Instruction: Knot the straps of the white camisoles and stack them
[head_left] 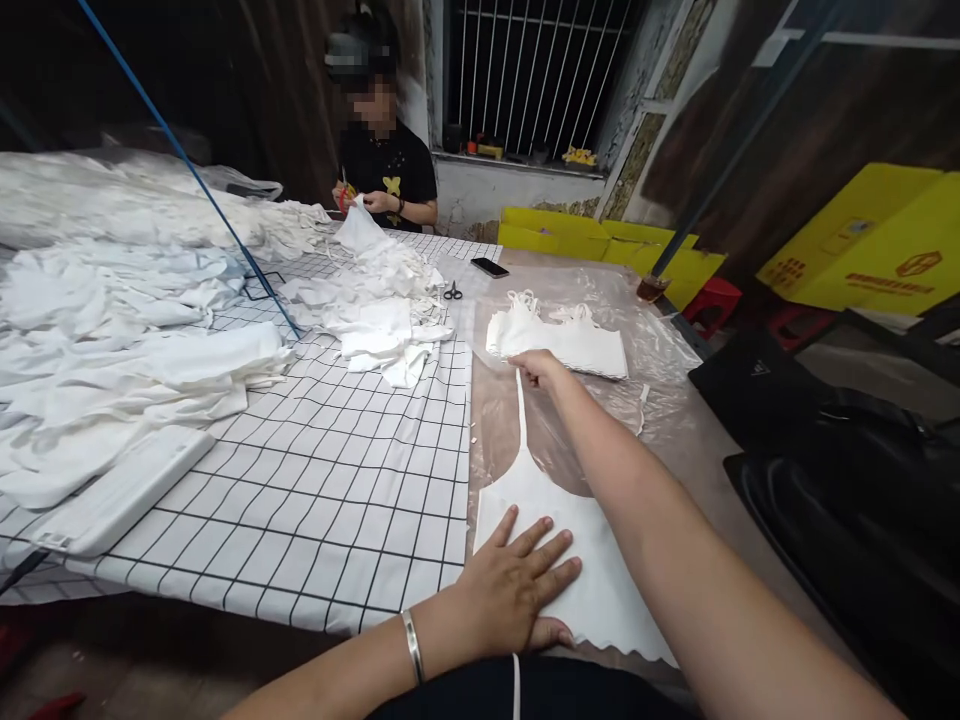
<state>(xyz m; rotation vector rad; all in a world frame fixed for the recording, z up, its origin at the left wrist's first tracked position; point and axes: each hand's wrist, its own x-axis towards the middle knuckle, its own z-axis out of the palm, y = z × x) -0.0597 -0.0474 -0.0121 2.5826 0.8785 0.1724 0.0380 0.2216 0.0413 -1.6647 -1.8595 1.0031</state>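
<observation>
A white camisole (pixel 585 540) with a scalloped hem lies spread on plastic sheeting in front of me. My left hand (pixel 517 585) rests flat on its body, fingers spread, a silver bangle on the wrist. Farther out, my right hand (pixel 538 369) pinches the far end of one thin strap, which runs straight toward me. The right forearm crosses over the garment and covers its right side, so the other strap is hidden. Just beyond the right hand sits a neat stack of white camisoles (pixel 574 338) with their straps looped at the back.
Heaps of white garments (pixel 112 290) cover the checkered cloth (pixel 337 480) on the left, beside a white plastic case (pixel 124 490). Small scissors (pixel 452 291) and a phone (pixel 490 267) lie ahead. A co-worker (pixel 386 170) holds red-handled scissors and white fabric. Blue poles rise from the table.
</observation>
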